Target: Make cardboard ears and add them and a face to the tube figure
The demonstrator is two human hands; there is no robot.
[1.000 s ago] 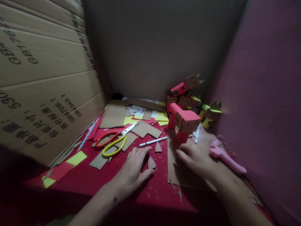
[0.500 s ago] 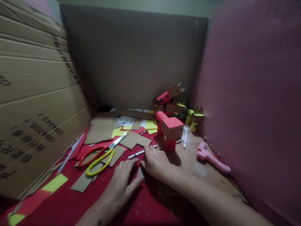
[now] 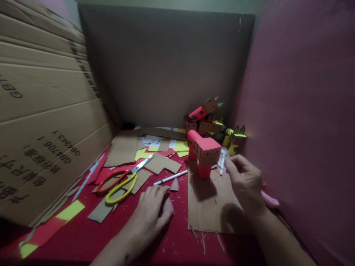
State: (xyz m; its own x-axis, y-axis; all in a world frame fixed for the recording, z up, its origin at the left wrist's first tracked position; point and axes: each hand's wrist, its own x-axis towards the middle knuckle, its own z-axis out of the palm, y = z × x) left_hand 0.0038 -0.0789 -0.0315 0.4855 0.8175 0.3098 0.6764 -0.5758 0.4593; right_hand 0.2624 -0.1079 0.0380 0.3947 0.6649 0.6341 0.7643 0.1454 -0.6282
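My left hand [image 3: 151,208] rests on the red tabletop. Between its thumb and forefinger lies a small pinkish-grey ear-shaped cardboard piece [image 3: 167,205], partly covered. A second pointed cardboard piece [image 3: 174,184] sits just beyond those fingers, beside a white marker pen [image 3: 169,178]. My right hand [image 3: 245,181] hovers over the right side with bent fingers, its tips close to several white pens [image 3: 222,164]; I see nothing held in it. Left of that hand, a red paper-and-cardboard animal figure [image 3: 206,153] stands upright on a flat brown cardboard sheet [image 3: 205,210].
Scissors [image 3: 122,183] with red and yellow handles lie at left among cardboard scraps [image 3: 162,163]. Finished animal figures [image 3: 203,114] are piled at the back right. A pink glue gun [image 3: 269,199] is mostly behind my right hand. Cardboard walls [image 3: 163,66] enclose the area.
My right hand has left the small cardboard pieces and moved right to the white pens, uncovering one pointed piece and the brown sheet. My left hand stays by its piece. The view shifted slightly.
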